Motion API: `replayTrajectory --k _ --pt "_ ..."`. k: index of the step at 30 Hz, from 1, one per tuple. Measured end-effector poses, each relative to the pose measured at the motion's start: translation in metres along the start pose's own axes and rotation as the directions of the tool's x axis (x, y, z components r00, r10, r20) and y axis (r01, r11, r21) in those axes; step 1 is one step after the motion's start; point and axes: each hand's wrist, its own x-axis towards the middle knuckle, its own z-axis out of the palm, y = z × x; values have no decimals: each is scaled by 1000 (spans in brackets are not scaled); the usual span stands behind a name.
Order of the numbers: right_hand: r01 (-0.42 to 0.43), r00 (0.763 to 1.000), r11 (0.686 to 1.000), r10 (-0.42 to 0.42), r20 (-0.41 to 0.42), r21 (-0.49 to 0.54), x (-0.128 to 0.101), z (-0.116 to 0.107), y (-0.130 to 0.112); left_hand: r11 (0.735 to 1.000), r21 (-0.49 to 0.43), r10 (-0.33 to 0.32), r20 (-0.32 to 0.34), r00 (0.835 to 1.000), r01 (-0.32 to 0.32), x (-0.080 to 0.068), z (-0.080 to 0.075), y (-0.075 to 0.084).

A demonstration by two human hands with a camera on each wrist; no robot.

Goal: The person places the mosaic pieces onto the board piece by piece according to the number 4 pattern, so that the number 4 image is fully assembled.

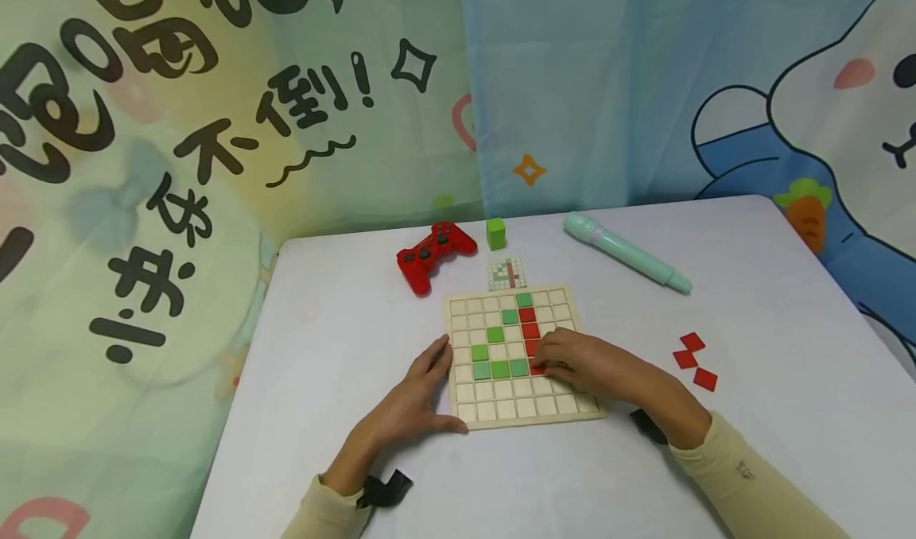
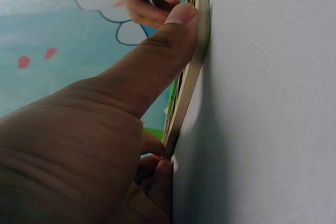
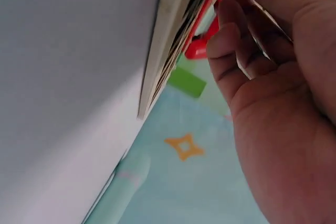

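Observation:
A wooden grid board [image 1: 501, 424] lies on the table with several green tiles [image 1: 499, 369] in a stepped shape and a column of red tiles [image 1: 526, 315]. My left hand [image 1: 409, 402] rests at the board's near left corner, its thumb along the front edge and its fingers along the left side. My right hand [image 1: 590, 362] reaches over the board from the right. Its fingertips pinch a red tile [image 1: 537, 370] at the lower end of the red column, partly hidden by the fingers. In the right wrist view, the right fingers [image 3: 223, 40] bend toward the board's surface.
Several loose red tiles [image 1: 685, 359] lie right of the board. Behind it are a small pattern card [image 1: 506, 273], a green cube [image 1: 496, 234] and a red game controller [image 1: 435, 254]. A mint-green pen-shaped thing [image 1: 626, 253] lies at the back right. Printed curtains hang behind the table.

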Motion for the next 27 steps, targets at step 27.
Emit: replayTrajectory --k 27 --pt "-656 734 748 663 -145 104 -173 -23 53 1000 -5 5 2 1000 -5 0 0 0"
